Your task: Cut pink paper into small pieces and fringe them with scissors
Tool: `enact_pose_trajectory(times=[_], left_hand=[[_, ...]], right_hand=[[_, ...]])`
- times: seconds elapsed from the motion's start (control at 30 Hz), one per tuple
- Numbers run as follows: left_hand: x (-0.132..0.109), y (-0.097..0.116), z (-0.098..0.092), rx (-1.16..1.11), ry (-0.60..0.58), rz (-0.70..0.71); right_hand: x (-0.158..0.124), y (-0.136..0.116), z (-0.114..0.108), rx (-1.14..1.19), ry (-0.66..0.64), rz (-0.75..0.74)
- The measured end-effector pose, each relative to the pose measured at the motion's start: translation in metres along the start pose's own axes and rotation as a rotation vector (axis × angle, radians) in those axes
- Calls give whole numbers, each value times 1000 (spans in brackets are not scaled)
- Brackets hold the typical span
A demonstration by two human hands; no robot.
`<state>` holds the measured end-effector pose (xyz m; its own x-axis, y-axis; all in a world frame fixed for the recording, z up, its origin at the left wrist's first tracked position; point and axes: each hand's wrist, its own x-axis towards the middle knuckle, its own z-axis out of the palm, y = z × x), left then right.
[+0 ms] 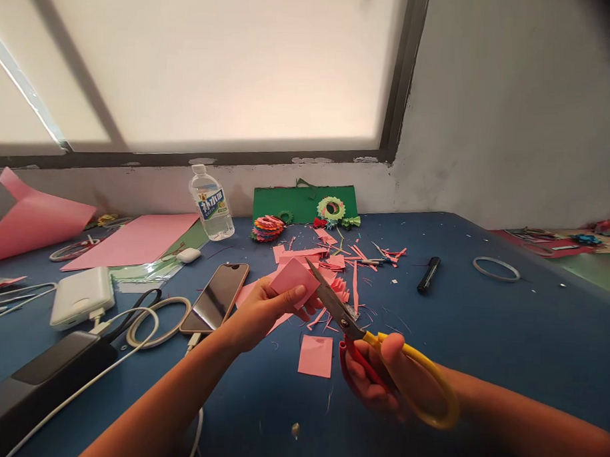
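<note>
Between the thumb and fingers of my left hand [267, 310] is a small pink paper square [290, 281], tilted up. My right hand [380, 378] is closed round the handles of a pair of scissors [342, 318], one handle yellow and one red. The scissors point up and left, their blades by the right edge of the held paper. Whether the blades touch the paper, I cannot tell. Another pink paper square [316, 356] lies flat on the table just below. Behind my left hand spreads a heap of pink paper scraps [338, 262] and thin strips.
Left on the blue table [480, 368] are a phone [217, 299], a white power bank [82, 297], a black device [44, 379], cables and pink sheets [134, 239]. A water bottle [212, 205] and paper rings [330, 208] stand behind. A black marker [429, 275] and tape ring [496, 269] lie right.
</note>
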<state>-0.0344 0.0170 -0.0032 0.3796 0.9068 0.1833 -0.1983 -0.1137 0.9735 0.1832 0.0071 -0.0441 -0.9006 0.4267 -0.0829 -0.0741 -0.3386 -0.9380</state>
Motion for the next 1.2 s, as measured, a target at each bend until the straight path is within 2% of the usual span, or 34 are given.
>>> enact_pose_trajectory(times=[0.2,0.37,0.53,0.77,0.97,1.03,1.13,1.2], left_hand=[[-1,1,1,18,-27,-7],[-3,3,-3,87,-112,-67],[-3,-2,3,135,-109,-56],[-2,-9,14,57,-55,-21],[-2,-13,17,59,5,-21],[-3,-14,19,93,-19,-38],[-3,-15,23,116,-67,-49],[-4,-13,22,75,-64,-9]], right_hand=[[-2,-2,2,-20,-65,-22],[-6,-19,4,-37,-170,81],[-5,-15,4,-80,-66,62],[-3,0,1,-6,0,3],[5,-2,0,108,14,181],[6,-9,-3,88,130,67],[5,-26,-10,-7,450,-289],[5,-37,-16,-56,507,-359]])
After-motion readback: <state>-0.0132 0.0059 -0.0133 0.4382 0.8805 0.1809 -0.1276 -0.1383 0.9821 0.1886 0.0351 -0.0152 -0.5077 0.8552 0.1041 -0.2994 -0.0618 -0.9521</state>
